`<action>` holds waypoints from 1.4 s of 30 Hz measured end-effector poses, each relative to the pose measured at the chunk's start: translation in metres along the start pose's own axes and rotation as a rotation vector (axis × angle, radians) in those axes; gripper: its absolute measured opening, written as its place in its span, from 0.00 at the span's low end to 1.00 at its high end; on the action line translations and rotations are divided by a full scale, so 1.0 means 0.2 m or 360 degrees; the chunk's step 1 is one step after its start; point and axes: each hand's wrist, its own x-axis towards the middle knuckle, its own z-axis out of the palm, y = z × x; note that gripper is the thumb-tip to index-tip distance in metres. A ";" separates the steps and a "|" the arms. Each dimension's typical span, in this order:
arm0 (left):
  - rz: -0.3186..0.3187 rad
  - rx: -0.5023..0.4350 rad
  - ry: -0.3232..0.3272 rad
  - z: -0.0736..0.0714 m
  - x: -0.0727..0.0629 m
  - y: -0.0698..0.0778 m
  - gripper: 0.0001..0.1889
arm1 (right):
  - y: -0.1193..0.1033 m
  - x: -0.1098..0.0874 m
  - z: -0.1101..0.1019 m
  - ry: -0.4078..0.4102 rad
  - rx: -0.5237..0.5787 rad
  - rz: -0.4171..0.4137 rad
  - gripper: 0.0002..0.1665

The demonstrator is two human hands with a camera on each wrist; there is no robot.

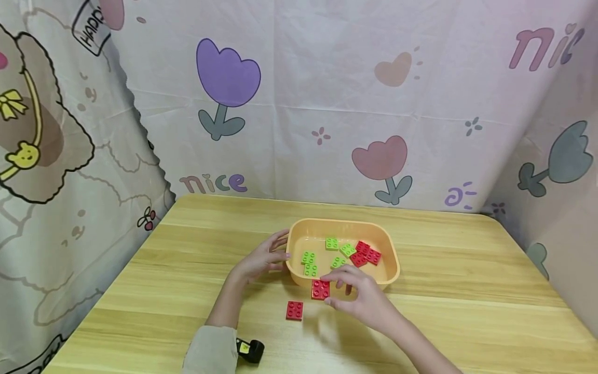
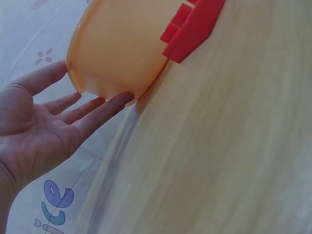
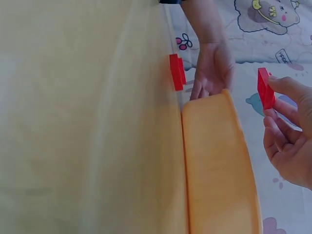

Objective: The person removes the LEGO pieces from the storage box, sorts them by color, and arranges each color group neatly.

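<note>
My right hand (image 1: 362, 297) pinches a red toy building brick (image 1: 320, 290) between thumb and fingers, held up at the near side of a yellow-orange plastic basin (image 1: 343, 222). In the right wrist view the held brick (image 3: 264, 88) is seen edge-on, above the basin's rim. At the basin's left side, my left hand (image 1: 263, 259) touches the wall with fairly straight fingers; the left wrist view has its fingertips against the basin (image 2: 117, 48). Another red brick (image 1: 294, 310) lies studs up on the table, in front of the basin and between the hands.
Inside the basin lie several green bricks (image 1: 310, 269), spread about, and a cluster of red bricks (image 1: 358, 258) toward the right. The wooden table (image 1: 448, 311) backs onto a printed cloth (image 1: 303, 104). A black device (image 1: 250, 351) is at the left wrist.
</note>
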 end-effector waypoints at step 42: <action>-0.0027 -0.0001 0.0009 0.00 0.00 0.01 0.36 | 0.19 -0.20 0.26 0.0016 0.0082 0.0179 0.20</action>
